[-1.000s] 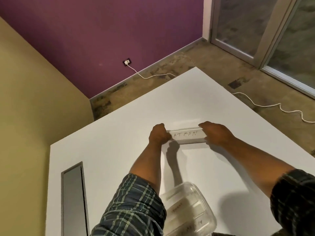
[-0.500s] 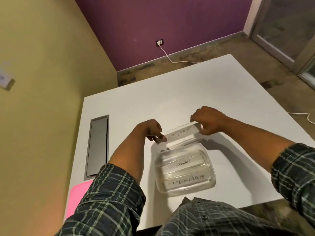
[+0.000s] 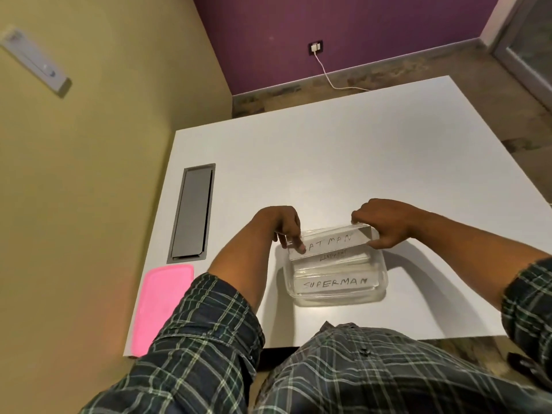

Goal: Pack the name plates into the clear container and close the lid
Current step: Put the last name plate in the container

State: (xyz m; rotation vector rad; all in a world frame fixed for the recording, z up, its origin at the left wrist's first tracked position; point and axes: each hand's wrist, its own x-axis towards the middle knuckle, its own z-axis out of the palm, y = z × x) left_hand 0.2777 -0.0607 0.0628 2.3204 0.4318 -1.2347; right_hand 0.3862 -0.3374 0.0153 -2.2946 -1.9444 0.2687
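Observation:
A clear plastic container [image 3: 380, 289] stands on the white table near its front edge. Inside lie a plate marked SUPERMAN [image 3: 334, 284] at the front and one marked ELEPHANT [image 3: 336, 256] behind it. Above the container's far rim I hold a clear plate marked BATMAN [image 3: 331, 242] by its two ends. My left hand [image 3: 282, 225] pinches its left end and my right hand [image 3: 383, 224] grips its right end. The pink lid [image 3: 161, 303] lies flat at the table's front left corner.
The white table [image 3: 313, 162] has a grey rectangular cable hatch [image 3: 191, 213] set into its left side. A yellow wall runs along the table's left edge. A white cable [image 3: 328, 76] trails across the floor beyond the far edge.
Both hands have brought the BATMAN plate from the far middle of the table back toward me, down over the container's far rim. The view has tilted down; the pink lid now shows.

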